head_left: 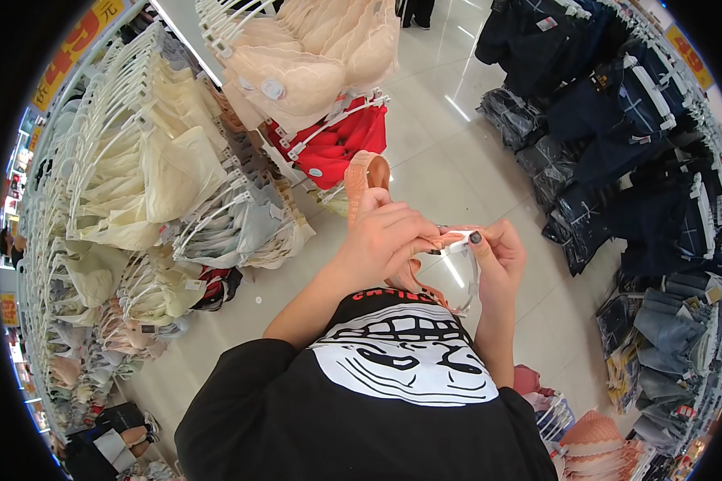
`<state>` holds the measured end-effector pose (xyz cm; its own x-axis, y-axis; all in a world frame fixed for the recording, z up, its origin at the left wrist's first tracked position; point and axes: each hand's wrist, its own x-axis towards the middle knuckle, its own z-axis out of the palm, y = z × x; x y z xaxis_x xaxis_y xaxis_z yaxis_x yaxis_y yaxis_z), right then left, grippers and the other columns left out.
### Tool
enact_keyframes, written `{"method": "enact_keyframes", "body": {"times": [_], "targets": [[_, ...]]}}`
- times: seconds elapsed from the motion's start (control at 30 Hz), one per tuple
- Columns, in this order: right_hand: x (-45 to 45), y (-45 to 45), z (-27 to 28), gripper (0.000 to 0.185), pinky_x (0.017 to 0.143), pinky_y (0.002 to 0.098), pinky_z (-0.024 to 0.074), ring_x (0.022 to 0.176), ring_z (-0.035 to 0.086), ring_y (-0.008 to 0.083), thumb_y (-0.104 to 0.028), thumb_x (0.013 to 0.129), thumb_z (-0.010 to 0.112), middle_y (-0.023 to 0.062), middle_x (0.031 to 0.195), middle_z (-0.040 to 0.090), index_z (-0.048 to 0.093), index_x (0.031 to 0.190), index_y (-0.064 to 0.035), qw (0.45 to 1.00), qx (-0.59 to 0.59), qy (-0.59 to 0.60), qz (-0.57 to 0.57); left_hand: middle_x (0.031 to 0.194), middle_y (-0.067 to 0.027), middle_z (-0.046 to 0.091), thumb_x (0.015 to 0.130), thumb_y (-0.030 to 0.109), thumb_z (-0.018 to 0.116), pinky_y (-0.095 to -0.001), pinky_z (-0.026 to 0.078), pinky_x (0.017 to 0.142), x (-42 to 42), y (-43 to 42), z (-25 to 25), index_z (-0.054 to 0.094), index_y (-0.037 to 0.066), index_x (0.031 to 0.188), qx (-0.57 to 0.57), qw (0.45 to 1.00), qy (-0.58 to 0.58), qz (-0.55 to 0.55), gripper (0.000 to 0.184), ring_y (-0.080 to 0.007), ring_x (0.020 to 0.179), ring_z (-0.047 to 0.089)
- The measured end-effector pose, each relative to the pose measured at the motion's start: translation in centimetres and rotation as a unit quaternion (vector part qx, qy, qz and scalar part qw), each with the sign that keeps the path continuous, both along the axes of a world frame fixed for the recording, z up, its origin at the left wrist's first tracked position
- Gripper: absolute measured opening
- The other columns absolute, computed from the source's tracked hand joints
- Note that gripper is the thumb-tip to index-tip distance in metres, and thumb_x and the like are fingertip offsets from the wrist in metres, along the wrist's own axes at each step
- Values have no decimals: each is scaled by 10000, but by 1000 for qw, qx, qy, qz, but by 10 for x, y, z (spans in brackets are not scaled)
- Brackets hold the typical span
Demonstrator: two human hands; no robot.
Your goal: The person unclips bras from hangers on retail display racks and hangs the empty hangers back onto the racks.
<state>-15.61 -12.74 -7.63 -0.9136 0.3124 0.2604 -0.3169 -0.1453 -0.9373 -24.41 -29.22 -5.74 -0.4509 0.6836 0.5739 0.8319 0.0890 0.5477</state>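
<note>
A peach-pink bra (359, 178) hangs from my left hand (387, 240), whose fingers are closed on its fabric and strap. In front of my chest, my right hand (499, 255) pinches one end of a white plastic hanger (460, 243), with a dark round spot at the thumb. The hanger's curved part (468, 293) drops below my right hand. Both hands are close together, with pink strap material between them. Part of the bra dangles down against my black shirt (297, 417), and the fingers hide where strap and hanger meet.
Racks of cream bras (168, 168) stand on the left. Beige bras (305, 56) and red ones (345, 140) hang ahead. Dark folded jeans (594, 120) line the right side. Pink garments (598, 449) hang low at right. Another person (124, 437) is partly visible at lower left.
</note>
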Motion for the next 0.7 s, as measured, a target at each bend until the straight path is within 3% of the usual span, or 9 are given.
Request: {"method": "enact_keyframes", "body": {"times": [0.17,0.37,0.47,0.5,0.57,0.7], "targets": [[-1,0,4,121,680,227,448,741,602,136,-86,848,537,163,847,641,465,767,-31,999,5,-36,-5,678,27,555,736,169,612,-293,287,693,-1,2,-3,577,122,802,8,1000,13,8,88,-137,618,497],[-4,1,4,92,672,201,446,766,592,116,-21,779,604,167,951,618,562,854,11,999,24,-31,-28,644,7,552,737,206,633,-284,302,668,6,5,-2,582,108,828,-17,994,-104,30,143,-143,569,477],[-9,-4,-1,124,667,197,450,786,590,115,4,738,633,147,993,610,602,857,19,997,57,-43,-28,630,2,548,746,202,624,-278,290,676,4,9,-15,586,107,847,-49,994,-102,6,144,-148,561,468],[-10,-5,-2,170,675,203,454,812,581,105,-2,721,643,102,994,618,619,889,9,997,54,-40,-29,621,-1,543,751,195,621,-271,303,664,3,9,-19,585,99,851,-35,994,-107,-3,144,-134,553,466],[-10,-3,3,216,689,214,457,829,579,111,-9,716,644,97,995,619,616,930,-3,985,165,-38,-47,603,-5,533,761,181,614,-257,328,638,-1,9,-23,582,83,860,-8,993,-116,-19,143,-108,539,464],[-10,-1,6,290,715,236,457,832,577,135,-29,707,648,88,984,622,610,994,-33,952,281,-23,-121,603,-1,523,805,147,580,-207,362,528,-8,7,-28,561,23,864,78,921,-380,-46,138,-54,529,448]]}}
